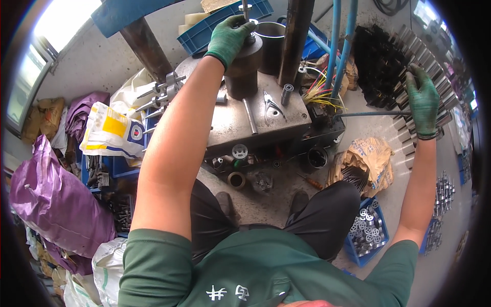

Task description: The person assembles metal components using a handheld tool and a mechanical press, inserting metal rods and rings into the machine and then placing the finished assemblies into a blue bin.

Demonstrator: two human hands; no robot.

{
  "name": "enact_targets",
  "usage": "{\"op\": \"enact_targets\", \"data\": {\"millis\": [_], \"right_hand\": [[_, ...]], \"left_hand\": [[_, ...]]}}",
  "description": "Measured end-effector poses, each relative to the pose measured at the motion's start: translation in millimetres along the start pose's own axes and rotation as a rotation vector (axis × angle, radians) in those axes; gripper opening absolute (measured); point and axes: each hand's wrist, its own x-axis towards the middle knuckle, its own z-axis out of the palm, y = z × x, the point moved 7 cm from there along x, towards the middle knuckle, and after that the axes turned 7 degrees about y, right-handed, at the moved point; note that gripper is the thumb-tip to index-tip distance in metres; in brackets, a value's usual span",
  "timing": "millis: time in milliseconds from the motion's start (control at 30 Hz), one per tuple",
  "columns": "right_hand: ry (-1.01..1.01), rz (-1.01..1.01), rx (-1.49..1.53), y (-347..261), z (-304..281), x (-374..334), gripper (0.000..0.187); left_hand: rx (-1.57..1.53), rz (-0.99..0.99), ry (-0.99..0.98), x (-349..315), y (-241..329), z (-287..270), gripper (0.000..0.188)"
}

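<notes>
My left hand (228, 40), in a green glove, reaches to the top of a thick steel cylinder (243, 71) standing on the metal bench. Its fingers close around a small round metal part (252, 24) at an upright shaft (245, 8); the glove hides some of it. My right hand (423, 100), gloved likewise, is stretched out at the far end of a thin metal lever (373, 113). The palm side meets the lever's tip, with fingers extended and not wrapped round it. On the bench (227, 128) lie a steel rod (250, 116), pliers (272, 106) and a small cylinder (287, 94).
Blue hoses (335, 46) and a dark column (295, 43) rise behind the bench. Shiny metal tubes (409, 46) are stacked at right. A blue crate (365, 233) of ring-shaped parts and a torn paper sack (371, 163) stand near my right knee. Purple sacks (59, 199) fill the left.
</notes>
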Motion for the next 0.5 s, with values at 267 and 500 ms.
{"op": "enact_targets", "data": {"millis": [267,500], "right_hand": [[-0.630,-0.012,0.199,-29,-40,-127,0.037],[-1.209,-0.073,-0.004,-53,-39,-218,0.029]], "left_hand": [[0.037,0.008,0.015,-2,4,5,0.045],[0.047,0.001,0.025,-4,3,3,0.044]]}}
